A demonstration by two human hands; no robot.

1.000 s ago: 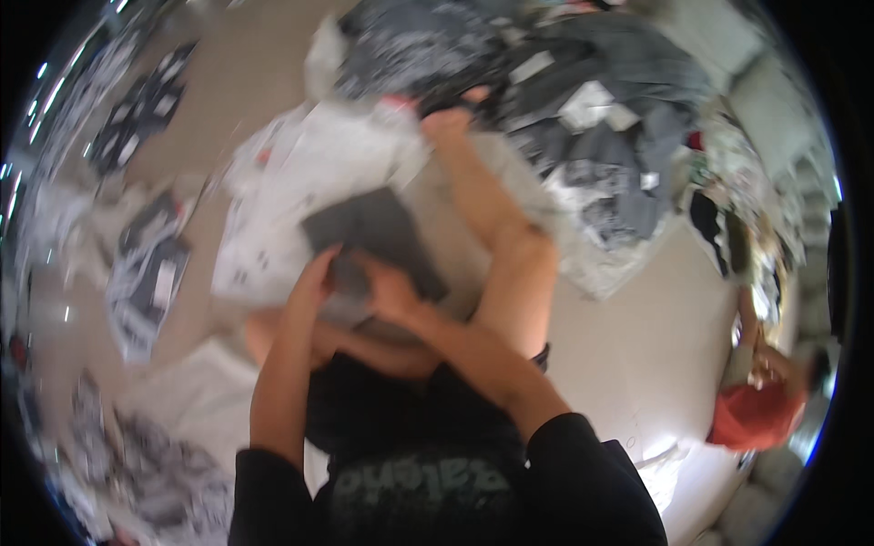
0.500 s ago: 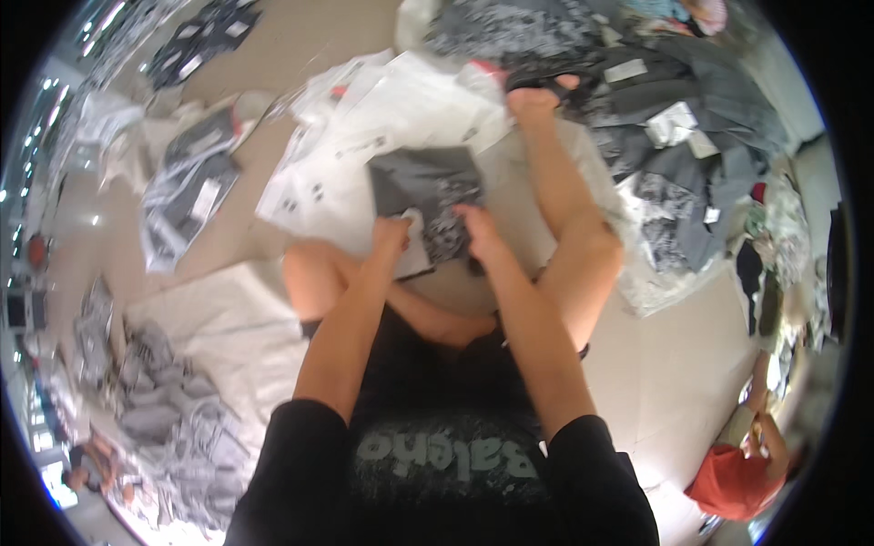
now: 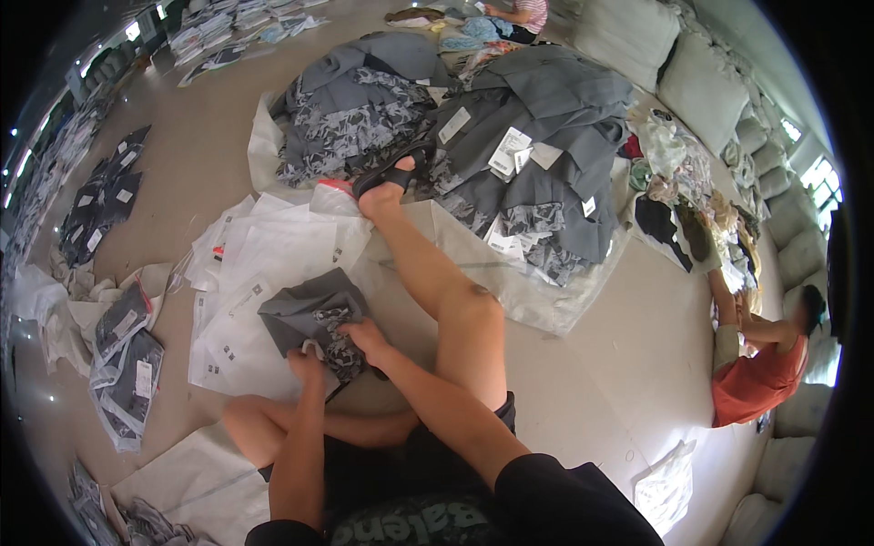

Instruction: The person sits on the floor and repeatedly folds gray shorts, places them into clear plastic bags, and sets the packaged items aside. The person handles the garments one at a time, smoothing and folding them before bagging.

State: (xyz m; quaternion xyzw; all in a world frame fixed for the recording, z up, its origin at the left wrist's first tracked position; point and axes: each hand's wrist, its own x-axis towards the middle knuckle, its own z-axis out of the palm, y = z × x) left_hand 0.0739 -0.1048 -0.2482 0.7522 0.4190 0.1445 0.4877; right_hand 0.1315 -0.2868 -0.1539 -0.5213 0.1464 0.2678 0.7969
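Note:
A folded grey garment (image 3: 296,307) with a black-and-white patterned part lies between my bent legs, over the edge of a pile of white printed plastic bags (image 3: 238,318). My left hand (image 3: 306,364) is closed on its near edge, where a small white piece shows by the fingers. At the patterned right side, my right hand (image 3: 364,339) pinches the cloth. The garment's near part bunches up between the two hands, and my fingers hide some of it.
Heaps of grey patterned garments (image 3: 546,100) with white tags lie ahead on plastic sheeting (image 3: 583,305). Bagged garments (image 3: 127,373) are at the left. A person in red (image 3: 760,378) sits at the right beside mixed clothes. Stuffed white sacks (image 3: 628,36) line the far right.
My view has swung to the right and up, so hands and garment appear lower left. The garment, flatter before, is now more bunched; both hands still grip it.

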